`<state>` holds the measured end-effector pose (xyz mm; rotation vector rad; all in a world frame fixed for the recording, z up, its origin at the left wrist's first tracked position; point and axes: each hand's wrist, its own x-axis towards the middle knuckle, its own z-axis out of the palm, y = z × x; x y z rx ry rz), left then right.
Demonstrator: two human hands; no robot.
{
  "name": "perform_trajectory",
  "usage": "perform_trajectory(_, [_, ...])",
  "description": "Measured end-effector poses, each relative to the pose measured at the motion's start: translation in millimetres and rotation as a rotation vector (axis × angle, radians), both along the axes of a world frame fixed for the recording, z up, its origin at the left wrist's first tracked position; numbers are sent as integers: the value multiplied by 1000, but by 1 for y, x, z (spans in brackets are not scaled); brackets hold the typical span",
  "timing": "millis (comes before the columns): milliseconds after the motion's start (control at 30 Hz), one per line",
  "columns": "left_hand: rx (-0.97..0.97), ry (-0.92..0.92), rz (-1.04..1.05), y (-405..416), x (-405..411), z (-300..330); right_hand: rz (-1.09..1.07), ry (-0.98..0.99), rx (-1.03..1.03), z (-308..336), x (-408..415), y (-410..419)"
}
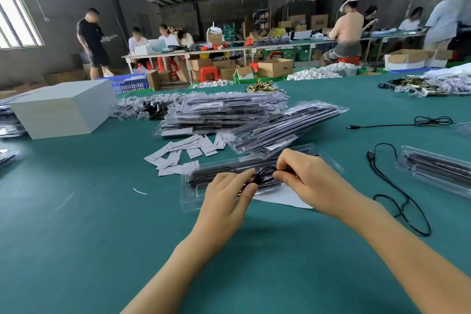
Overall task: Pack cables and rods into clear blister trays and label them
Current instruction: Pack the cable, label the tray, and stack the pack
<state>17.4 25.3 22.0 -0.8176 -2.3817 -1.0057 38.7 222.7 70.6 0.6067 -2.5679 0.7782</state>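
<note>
A clear blister tray (193, 194) with dark rods (219, 173) in it lies on the green table in front of me. Over its middle, my left hand (226, 199) and my right hand (303, 176) both pinch a small coiled black cable (265, 176), one at each end of the coil. A white sheet (283, 199) pokes out from under the tray below my right hand. White paper labels (183, 151) are scattered just beyond the tray.
Stacks of packed blister trays (224, 112) lie further back, one leaning pile (280, 130) close by. Loose black cables lie at right (402, 201) and far right (433, 121). Another tray (438, 168) sits at the right edge, a white box (61, 109) at left. People work at distant tables.
</note>
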Motion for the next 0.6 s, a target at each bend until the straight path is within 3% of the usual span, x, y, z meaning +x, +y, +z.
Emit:
perform_trajectory(100, [109,-146,-57,2,4,9,41,112,-40,-1,4,-9])
perform_trajectory(200, [15,-29,-38,0,6,14,47,179,-87,-5,5,-15])
perform_trajectory(300, [38,-61,-36,-2,5,17,37,159,-113,-7,2,-15])
perform_trajectory(500, [308,-352,-15,-13,1,27,76,-30,-187,1,-3,11])
perform_trajectory(600, [351,-432,-90,-15,-1,28,41,-29,-281,-1,-2,8])
